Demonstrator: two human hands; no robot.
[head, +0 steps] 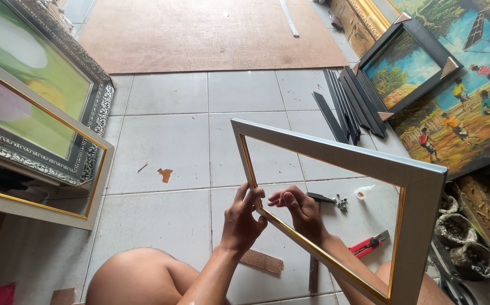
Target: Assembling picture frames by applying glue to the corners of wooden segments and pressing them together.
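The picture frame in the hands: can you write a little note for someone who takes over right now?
Left hand: fingers pinch the near side rail of the silver frame with gold inner edge from outside.
Right hand: reaches through the opening and grips the same rail from inside.
The frame is empty, all four sides joined, held tilted above the tiled floor.
On the floor behind it: a hammer, a small glue bottle, a red utility knife, a wood strip and loose dark moulding strips.
Left: no picture or backing is in the frame yet.
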